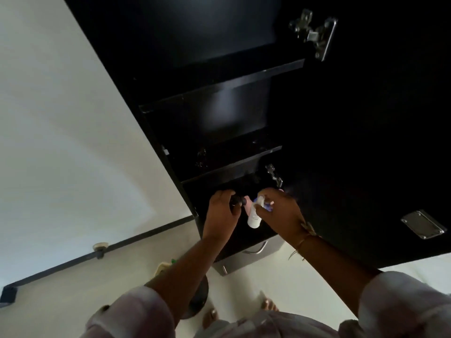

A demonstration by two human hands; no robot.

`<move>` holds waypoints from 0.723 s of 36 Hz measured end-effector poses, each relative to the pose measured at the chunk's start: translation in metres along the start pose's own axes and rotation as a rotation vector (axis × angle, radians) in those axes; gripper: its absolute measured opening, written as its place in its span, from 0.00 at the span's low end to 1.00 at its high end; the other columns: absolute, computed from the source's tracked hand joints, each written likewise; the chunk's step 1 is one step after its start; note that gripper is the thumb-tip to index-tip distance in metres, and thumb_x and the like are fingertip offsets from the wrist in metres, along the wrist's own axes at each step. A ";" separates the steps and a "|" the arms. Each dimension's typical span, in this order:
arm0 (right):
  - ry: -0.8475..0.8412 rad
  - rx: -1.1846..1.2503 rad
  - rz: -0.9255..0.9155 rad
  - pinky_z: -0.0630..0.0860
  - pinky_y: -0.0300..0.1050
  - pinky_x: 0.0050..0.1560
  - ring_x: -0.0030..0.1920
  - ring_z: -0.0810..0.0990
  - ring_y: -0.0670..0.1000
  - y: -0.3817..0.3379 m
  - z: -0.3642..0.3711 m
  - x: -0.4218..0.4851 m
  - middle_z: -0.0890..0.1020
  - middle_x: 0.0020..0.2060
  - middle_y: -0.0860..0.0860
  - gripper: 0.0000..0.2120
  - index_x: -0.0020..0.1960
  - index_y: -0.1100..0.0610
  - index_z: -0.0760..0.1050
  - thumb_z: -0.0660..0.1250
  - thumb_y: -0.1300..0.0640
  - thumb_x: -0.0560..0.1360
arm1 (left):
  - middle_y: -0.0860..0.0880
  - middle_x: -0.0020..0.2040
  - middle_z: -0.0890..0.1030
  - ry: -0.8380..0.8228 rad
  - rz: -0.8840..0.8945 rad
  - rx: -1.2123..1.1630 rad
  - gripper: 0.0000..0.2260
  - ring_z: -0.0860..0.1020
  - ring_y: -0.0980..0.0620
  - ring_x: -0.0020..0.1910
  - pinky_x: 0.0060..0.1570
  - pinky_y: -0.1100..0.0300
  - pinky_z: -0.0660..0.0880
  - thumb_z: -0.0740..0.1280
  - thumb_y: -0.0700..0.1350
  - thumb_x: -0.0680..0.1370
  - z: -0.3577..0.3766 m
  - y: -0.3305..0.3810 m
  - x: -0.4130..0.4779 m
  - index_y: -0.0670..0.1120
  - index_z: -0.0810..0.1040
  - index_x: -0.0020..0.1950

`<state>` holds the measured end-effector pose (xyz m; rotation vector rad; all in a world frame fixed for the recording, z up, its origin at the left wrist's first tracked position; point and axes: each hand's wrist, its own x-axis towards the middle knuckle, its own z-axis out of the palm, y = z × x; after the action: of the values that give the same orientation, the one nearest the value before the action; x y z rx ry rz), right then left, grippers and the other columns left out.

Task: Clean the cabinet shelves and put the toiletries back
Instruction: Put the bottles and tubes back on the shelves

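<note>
1 white bottle (253, 217), gripped in my right hand (280, 213), long axis pointing out of bottom shelf (238, 241); left hand (220, 211) just beside, curled round 1 dark object (237, 202).

- One cabinet (151, 69) with one open door (366, 106).
- Two shelves: upper shelf (219, 91), lower shelf (231, 164).
- Two hinges: top hinge (313, 32), low hinge (274, 174).
- One metal plate (423, 224) on the door.
- Two hands: left hand (220, 213), right hand (280, 212).
- One white bottle (253, 217), held by the right hand.
- One small dark thing (236, 201), held by the left hand.
- Two bare feet: left foot (210, 315), right foot (269, 306).
- One handle (256, 250) under the cabinet.
</note>
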<state>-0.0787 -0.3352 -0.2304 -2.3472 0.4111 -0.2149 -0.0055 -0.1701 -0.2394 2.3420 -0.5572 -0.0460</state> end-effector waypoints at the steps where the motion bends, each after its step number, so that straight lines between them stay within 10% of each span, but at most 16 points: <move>1: 0.026 0.033 -0.018 0.79 0.49 0.49 0.44 0.81 0.47 -0.010 -0.004 0.006 0.81 0.42 0.44 0.13 0.49 0.46 0.76 0.64 0.40 0.69 | 0.48 0.58 0.76 0.043 0.017 -0.001 0.15 0.76 0.54 0.55 0.53 0.66 0.73 0.68 0.47 0.77 -0.011 0.004 0.004 0.47 0.76 0.63; 12: 0.329 0.219 -0.276 0.81 0.51 0.47 0.44 0.83 0.50 -0.116 -0.046 0.099 0.82 0.45 0.51 0.12 0.52 0.53 0.79 0.72 0.53 0.70 | 0.47 0.65 0.72 0.298 0.021 -0.025 0.17 0.75 0.52 0.61 0.61 0.65 0.70 0.63 0.46 0.81 -0.091 0.019 0.070 0.45 0.73 0.69; 26: 0.261 -0.004 -0.321 0.72 0.38 0.46 0.47 0.80 0.54 -0.123 -0.025 0.166 0.81 0.48 0.55 0.14 0.55 0.58 0.78 0.72 0.53 0.72 | 0.44 0.69 0.70 0.240 -0.126 0.052 0.16 0.74 0.45 0.65 0.64 0.54 0.72 0.60 0.44 0.81 -0.097 -0.010 0.114 0.45 0.71 0.70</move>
<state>0.0981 -0.3263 -0.1211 -2.3863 0.1540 -0.6778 0.1193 -0.1476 -0.1603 2.3868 -0.2953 0.1908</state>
